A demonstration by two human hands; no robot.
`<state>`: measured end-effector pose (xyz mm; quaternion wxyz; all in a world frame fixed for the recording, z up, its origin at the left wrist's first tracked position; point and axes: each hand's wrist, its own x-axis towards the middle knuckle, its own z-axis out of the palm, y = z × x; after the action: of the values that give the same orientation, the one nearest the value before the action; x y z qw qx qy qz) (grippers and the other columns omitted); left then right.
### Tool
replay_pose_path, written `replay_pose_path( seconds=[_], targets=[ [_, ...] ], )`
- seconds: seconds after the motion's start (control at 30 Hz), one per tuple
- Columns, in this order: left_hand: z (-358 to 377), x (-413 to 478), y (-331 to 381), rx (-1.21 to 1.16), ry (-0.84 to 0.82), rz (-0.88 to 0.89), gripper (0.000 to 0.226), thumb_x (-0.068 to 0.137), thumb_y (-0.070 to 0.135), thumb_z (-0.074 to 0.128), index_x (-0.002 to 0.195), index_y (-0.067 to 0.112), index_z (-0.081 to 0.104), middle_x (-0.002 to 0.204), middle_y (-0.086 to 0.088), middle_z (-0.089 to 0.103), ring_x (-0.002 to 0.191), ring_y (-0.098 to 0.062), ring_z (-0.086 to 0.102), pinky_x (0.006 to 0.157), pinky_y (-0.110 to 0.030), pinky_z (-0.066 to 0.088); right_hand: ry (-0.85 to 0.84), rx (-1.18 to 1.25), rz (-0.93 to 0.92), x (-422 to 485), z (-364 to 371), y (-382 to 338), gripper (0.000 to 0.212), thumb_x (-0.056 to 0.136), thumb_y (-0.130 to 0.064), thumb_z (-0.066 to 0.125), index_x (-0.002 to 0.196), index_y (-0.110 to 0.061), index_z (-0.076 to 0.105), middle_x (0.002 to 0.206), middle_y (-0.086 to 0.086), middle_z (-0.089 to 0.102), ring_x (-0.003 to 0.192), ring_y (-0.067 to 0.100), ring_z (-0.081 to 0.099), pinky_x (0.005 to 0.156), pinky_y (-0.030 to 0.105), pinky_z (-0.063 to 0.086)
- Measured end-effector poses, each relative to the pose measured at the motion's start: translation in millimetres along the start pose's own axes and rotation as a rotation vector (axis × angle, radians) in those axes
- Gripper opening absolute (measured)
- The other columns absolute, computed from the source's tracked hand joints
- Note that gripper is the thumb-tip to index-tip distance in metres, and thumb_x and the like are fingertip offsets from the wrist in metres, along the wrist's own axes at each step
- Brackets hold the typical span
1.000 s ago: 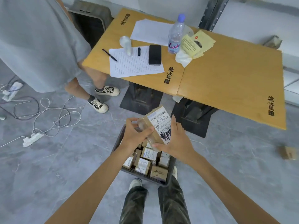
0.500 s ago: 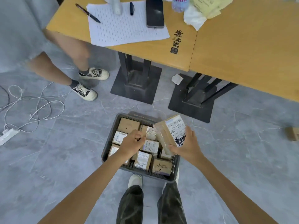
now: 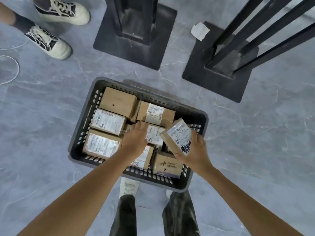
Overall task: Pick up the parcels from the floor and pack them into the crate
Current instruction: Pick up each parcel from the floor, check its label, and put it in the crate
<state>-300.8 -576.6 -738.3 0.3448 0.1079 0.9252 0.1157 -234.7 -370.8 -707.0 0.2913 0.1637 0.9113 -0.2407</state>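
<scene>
Your right hand (image 3: 196, 150) held a small brown cardboard parcel (image 3: 178, 136), tilted, over the right side of the crate (image 3: 202, 120). Your fingers (image 3: 198, 138) were wrapped around its shiny taped sides, and its white label faced up. Your left hand (image 3: 136, 138) lay flat with fingers spread on the boxes (image 3: 117, 101) inside. The crate was dark plastic with little square holes, nearly full, and sat on the smooth grey floor (image 3: 42, 116) by your shoes (image 3: 128, 186).
</scene>
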Motion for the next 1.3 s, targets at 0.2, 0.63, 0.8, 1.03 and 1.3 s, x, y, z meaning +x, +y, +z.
replay_pose_path(
  seconds=[0.2, 0.63, 0.8, 1.03, 1.3],
  targets=[
    [42, 53, -1, 0.44, -0.138, 0.158, 0.098, 0.075, 0.0, 0.068, 0.149, 0.012, 0.007, 0.156, -0.017, 0.007, 0.144, -0.035, 0.008, 0.115, -0.049, 0.022, -0.006, -0.177, -0.112, 27, 31, 31, 0.111, 0.069, -0.042, 0.077, 0.149, -0.011, 0.008, 0.141, 0.007, 0.029, 0.13, 0.023, 0.026, 0.116, 0.04, 0.022],
    [61, 76, -16, 0.469, -0.245, 0.049, 0.103, 0.069, 0.014, 0.079, 0.145, 0.01, 0.01, 0.151, -0.012, 0.017, 0.139, -0.033, 0.019, 0.108, -0.049, 0.034, -0.051, -0.262, -0.186, 30, 43, 45, 0.112, 0.072, -0.049, 0.073, 0.15, -0.015, 0.0, 0.146, 0.002, 0.023, 0.137, 0.019, 0.019, 0.12, 0.04, 0.018],
    [60, 75, -22, 0.417, -0.363, 0.043, 0.093, 0.087, 0.035, 0.063, 0.149, 0.015, -0.003, 0.158, -0.008, 0.002, 0.145, -0.034, -0.001, 0.111, -0.059, 0.023, -0.037, -0.258, -0.174, 29, 44, 41, 0.112, 0.072, -0.047, 0.074, 0.151, -0.014, 0.0, 0.143, 0.004, 0.027, 0.135, 0.021, 0.023, 0.119, 0.04, 0.018],
    [75, 73, -9, 0.027, -0.279, -0.291, 0.106, 0.075, 0.076, 0.048, 0.149, 0.027, -0.009, 0.155, -0.015, -0.022, 0.14, -0.05, 0.0, 0.107, -0.06, 0.029, -0.037, -0.272, -0.136, 30, 48, 39, 0.112, 0.072, -0.046, 0.073, 0.15, -0.015, -0.002, 0.144, 0.004, 0.024, 0.135, 0.021, 0.022, 0.119, 0.039, 0.02],
    [113, 64, 4, -0.087, -0.123, -0.385, 0.131, 0.061, 0.082, 0.056, 0.141, 0.03, -0.033, 0.146, -0.013, -0.043, 0.14, -0.047, -0.016, 0.106, -0.068, 0.019, 0.029, -0.347, -0.218, 17, 65, 56, 0.111, 0.064, -0.042, 0.081, 0.145, -0.018, 0.008, 0.138, 0.007, 0.037, 0.133, 0.027, 0.034, 0.116, 0.044, 0.019]
  ],
)
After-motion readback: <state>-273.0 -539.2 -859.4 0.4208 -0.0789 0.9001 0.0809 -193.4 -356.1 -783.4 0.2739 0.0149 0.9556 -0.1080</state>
